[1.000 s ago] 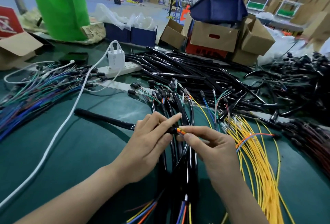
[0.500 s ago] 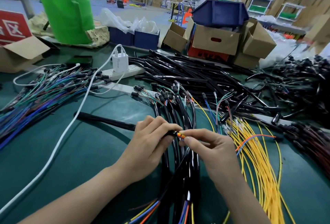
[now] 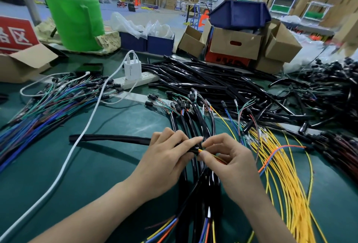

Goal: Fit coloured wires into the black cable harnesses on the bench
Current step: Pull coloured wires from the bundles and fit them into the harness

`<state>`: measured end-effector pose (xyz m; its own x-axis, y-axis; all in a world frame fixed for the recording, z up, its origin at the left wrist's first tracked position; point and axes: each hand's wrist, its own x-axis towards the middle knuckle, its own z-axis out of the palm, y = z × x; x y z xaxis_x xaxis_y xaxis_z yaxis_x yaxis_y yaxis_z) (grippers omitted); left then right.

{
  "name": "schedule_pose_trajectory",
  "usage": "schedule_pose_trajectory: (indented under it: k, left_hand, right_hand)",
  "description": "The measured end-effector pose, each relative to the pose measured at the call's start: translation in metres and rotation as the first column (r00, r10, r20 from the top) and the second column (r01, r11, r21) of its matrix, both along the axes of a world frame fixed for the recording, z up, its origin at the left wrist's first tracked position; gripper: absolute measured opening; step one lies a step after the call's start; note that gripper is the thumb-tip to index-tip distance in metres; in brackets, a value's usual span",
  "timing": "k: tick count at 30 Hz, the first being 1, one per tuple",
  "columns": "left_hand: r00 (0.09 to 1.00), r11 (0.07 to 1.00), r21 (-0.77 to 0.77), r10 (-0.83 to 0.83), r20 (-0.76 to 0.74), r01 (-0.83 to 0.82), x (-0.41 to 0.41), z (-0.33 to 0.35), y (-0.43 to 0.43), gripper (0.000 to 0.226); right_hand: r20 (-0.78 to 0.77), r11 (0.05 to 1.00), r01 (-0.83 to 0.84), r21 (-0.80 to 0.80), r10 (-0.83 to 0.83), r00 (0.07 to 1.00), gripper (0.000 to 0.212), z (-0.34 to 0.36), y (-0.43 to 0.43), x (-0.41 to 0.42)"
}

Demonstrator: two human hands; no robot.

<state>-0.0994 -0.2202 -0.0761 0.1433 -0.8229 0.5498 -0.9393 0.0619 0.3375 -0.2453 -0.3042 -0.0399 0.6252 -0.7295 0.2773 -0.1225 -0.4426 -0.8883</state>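
Note:
My left hand (image 3: 166, 157) grips the near end of a long black harness tube (image 3: 108, 138) that lies leftward across the green bench (image 3: 96, 165). My right hand (image 3: 230, 163) pinches a few orange and yellow wires (image 3: 202, 150) right at the tube's mouth, where the two hands meet. Under my hands runs a bundle of black harnesses (image 3: 193, 115) with coloured wires sticking out at both ends. Loose yellow wires (image 3: 284, 175) spread to the right of my right hand, with an orange and a blue wire (image 3: 271, 155) across them.
A pile of black tubes (image 3: 209, 82) fills the middle back. Coloured wires with black caps (image 3: 48, 105) lie at left. A white cable (image 3: 77, 142) runs from a charger on a power strip (image 3: 135, 79). Cardboard boxes (image 3: 236, 43), blue bins and a green roll (image 3: 75, 20) stand behind.
My right fingers have curled tighter and closed in on the tube's mouth, with less orange wire showing. The left hand keeps its grip on the tube.

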Motion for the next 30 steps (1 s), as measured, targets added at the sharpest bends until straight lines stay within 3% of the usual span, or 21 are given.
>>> schedule_pose_trajectory:
  k: [10, 18, 22, 25, 27, 30]
  left_hand:
    - [0.992, 0.982, 0.146, -0.127, 0.014, 0.123, -0.001, 0.005, 0.002, 0.044]
    - [0.987, 0.964, 0.235, -0.144, 0.073, 0.123, 0.003, 0.007, 0.001, 0.056]
    - [0.985, 0.950, 0.261, -0.166, -0.053, 0.174, -0.005, 0.007, 0.001, 0.048]
    - [0.968, 0.946, 0.241, -0.175, -0.181, 0.216, -0.008, 0.007, 0.001, 0.032]
    - [0.966, 0.945, 0.213, -0.227, -0.122, 0.249, -0.012, 0.010, 0.002, 0.025]
    - [0.962, 0.953, 0.138, -0.264, -0.065, 0.271, -0.015, 0.012, 0.003, 0.036]
  right_hand:
    - [-0.130, 0.998, -0.051, 0.028, 0.054, 0.990, 0.015, 0.000, -0.006, -0.003]
    - [-0.164, 0.998, -0.051, 0.043, 0.057, 0.985, 0.009, 0.001, -0.010, -0.003]
    - [-0.193, 0.999, -0.040, 0.014, 0.042, 0.980, 0.009, -0.002, -0.010, -0.003]
    - [-0.165, 0.998, -0.043, -0.051, 0.034, 0.986, 0.014, -0.005, -0.005, 0.000]
    - [-0.138, 0.991, -0.037, -0.130, 0.019, 0.990, 0.014, -0.008, 0.001, 0.005]
    - [-0.143, 0.956, -0.035, -0.291, -0.007, 0.990, 0.019, -0.014, 0.012, 0.010]
